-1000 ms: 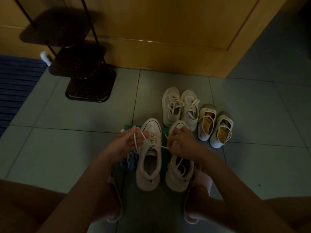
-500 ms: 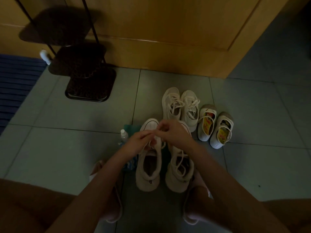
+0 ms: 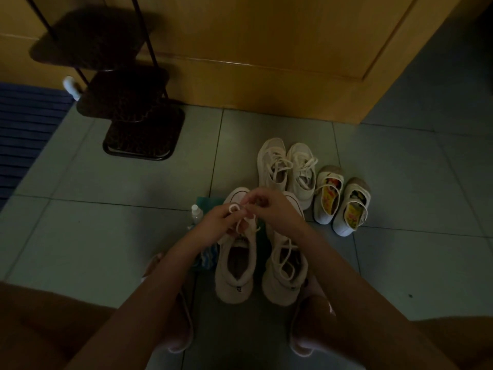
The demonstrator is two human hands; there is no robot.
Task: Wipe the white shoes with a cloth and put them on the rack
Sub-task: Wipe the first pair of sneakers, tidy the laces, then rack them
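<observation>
At the far left edge of the frame lies a blue ribbed mat (image 3: 24,134). In the upper left, a dark 3-tier rack (image 3: 125,102) stands on the tiled floor (image 3: 80,249) in front of a wooden door panel (image 3: 266,62). Left of centre, a small clear bottle (image 3: 197,213) stands just beside a teal cloth (image 3: 210,202), which lies partly under the near shoes. At centre, the left hand (image 3: 218,222) has its grip clamped on a loop of white lace (image 3: 234,208) above the toe of the left high-top shoe (image 3: 234,273). The right hand (image 3: 274,209) meets it, grip pinched on the same lace. Below it stands the right high-top shoe (image 3: 286,271), laces loose. Above and to the right sit 2 white sneakers (image 3: 286,169), side by side. Further right sit 2 small strap shoes (image 3: 341,204) with yellow printed insoles. All 6 shoes rest on the floor, well apart from the rack.
</observation>
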